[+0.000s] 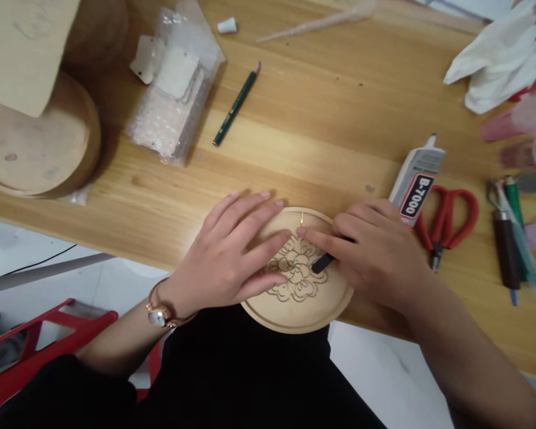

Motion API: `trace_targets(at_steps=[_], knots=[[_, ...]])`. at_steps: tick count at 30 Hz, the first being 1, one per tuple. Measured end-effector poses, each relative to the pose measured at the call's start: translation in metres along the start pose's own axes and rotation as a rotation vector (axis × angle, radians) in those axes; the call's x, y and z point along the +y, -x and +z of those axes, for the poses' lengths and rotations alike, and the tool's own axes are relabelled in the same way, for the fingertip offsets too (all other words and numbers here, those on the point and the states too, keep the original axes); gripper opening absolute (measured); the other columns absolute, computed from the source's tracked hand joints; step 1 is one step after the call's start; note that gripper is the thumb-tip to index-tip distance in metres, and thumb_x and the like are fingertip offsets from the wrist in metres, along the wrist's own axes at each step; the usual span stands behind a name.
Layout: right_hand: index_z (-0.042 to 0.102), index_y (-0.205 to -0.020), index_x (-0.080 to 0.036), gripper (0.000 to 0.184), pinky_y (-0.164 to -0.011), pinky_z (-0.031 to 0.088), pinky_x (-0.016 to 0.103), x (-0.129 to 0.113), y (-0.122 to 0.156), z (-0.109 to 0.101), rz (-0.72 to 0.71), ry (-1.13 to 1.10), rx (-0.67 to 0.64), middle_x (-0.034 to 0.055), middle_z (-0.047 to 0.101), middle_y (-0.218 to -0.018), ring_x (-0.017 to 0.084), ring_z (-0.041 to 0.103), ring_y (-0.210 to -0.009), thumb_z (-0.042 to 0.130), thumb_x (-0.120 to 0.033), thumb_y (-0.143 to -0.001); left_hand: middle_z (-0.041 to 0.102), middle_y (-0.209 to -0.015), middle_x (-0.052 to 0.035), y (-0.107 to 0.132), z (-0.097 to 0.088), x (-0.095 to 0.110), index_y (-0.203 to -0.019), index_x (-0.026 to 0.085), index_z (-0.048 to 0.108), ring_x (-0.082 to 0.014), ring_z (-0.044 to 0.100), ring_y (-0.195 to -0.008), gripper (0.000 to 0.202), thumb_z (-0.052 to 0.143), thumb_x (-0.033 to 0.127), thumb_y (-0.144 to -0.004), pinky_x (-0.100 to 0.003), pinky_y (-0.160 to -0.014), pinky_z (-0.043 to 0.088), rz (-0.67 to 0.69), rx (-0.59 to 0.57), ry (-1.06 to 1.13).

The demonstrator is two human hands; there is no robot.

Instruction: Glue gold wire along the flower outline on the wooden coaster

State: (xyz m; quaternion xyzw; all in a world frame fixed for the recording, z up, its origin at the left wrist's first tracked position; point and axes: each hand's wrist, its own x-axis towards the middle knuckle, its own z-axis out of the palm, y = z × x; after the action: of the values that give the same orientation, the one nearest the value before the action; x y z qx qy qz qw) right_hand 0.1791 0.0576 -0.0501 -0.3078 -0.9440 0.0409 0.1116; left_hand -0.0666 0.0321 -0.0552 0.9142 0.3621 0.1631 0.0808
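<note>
Round wooden disc (pixel 297 313) lies flat at the near edge of the table (pixel 317 119), its near rim hanging over the edge above the person's lap. Flower outline (pixel 297 273) drawn on its face. Being round, the disc has no long axis of its own. The short gold wire (pixel 302 218) by the far rim gives the line, running straight away from the person. Left hand (pixel 227 256) is flat on the disc, fingers spread, palm down, pinning it. Right hand (pixel 379 250) is closed round a dark tool (pixel 324 263), forefinger stretched toward the wire. The tool's visible end slants down-left onto the flower, the rest hidden under the fingers. Judgement: the work goes best with the left hand's weight well onto the table side, since the overhang could let the disc tip. Short, light strokes along the drawn line suit it, with the spread fingers kept clear of the tip. Just right: B-7000 glue tube (pixel 416 182), red scissors (pixel 449 217). Farther back: green pencil (pixel 236 106), bubble-wrap packet (pixel 174 89). Watch (pixel 158 314) on the left wrist.
</note>
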Motion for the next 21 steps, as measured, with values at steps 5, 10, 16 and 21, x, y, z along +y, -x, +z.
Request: trace_targets(at_steps=[5,10,16,21], knots=[[0.069,-0.101,-0.024,0.029,-0.073,0.030,0.035,-0.003,-0.001,-0.001,0.032,-0.023,-0.024,0.0007,0.052,-0.063,0.018,0.041,-0.071,0.044,-0.012,-0.091,0.055,-0.133,-0.0162,-0.002,-0.004,0.003,-0.116,0.017,0.061,-0.0360,0.045,-0.130,0.052,0.051,0.060,-0.088,-0.056,-0.107,0.038,0.025,-0.042,-0.079],[0.070,-0.097,-0.024,0.030,-0.071,0.031,0.036,-0.003,-0.002,-0.001,0.051,-0.019,-0.013,0.0013,0.052,-0.062,0.017,0.041,-0.070,0.042,-0.014,-0.093,0.056,-0.131,-0.0148,-0.021,-0.020,-0.007,-0.111,0.017,0.063,-0.0341,0.049,-0.126,0.034,0.047,0.042,-0.095,-0.054,-0.105,0.042,0.024,-0.155,0.075],[0.071,-0.101,-0.024,0.029,-0.071,0.031,0.035,-0.002,-0.003,-0.001,0.023,-0.012,-0.002,0.0012,0.047,-0.060,0.017,0.038,-0.068,0.044,-0.016,-0.093,0.060,-0.107,-0.0101,-0.073,-0.029,-0.039,-0.100,0.014,0.059,-0.0244,0.058,-0.103,0.025,0.037,0.024,-0.095,-0.042,-0.087,0.050,0.142,-0.281,0.216],[0.070,-0.100,-0.025,0.030,-0.070,0.032,0.035,-0.002,-0.003,-0.001,0.027,-0.003,-0.003,0.0009,0.045,-0.059,0.018,0.038,-0.068,0.042,-0.015,-0.093,0.059,-0.117,-0.0095,-0.087,-0.011,-0.055,-0.117,0.015,0.054,-0.0212,0.052,-0.114,0.032,0.048,0.030,-0.089,-0.038,-0.104,0.042,0.165,-0.238,0.413]])
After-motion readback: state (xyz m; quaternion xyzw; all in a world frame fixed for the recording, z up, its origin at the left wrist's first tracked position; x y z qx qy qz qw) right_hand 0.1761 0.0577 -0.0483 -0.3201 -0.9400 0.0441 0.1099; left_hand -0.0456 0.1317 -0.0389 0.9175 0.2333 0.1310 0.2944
